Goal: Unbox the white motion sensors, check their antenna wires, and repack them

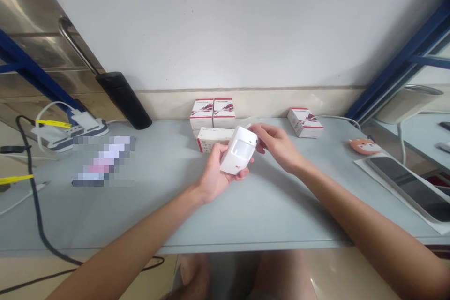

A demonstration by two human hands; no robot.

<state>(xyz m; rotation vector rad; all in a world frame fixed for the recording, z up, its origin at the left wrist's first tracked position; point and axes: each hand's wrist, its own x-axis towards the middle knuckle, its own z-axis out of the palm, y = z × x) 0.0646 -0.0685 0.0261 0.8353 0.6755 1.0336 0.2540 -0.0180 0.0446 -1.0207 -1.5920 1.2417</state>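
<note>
A white plastic device (239, 151) with a translucent window and a small red mark is held tilted above the middle of the table. My left hand (215, 173) wraps round its lower part from the left and below. At the device's upper right edge is my right hand (276, 143), its fingers bent and close together; what they grip, if anything, is too small to tell. Some clear plastic shows behind the top of the device. Just behind it lies a white box with a red edge (207, 139), partly hidden by the device and my left hand.
Two white and red boxes (213, 110) stand at the back, another (305, 123) to the right. At left are a black cylinder (123, 99), a power strip (75, 133), cables and a blurred item (103, 161). A dark phone-like slab (408, 187) and an orange animal-shaped item (364, 146) lie at right.
</note>
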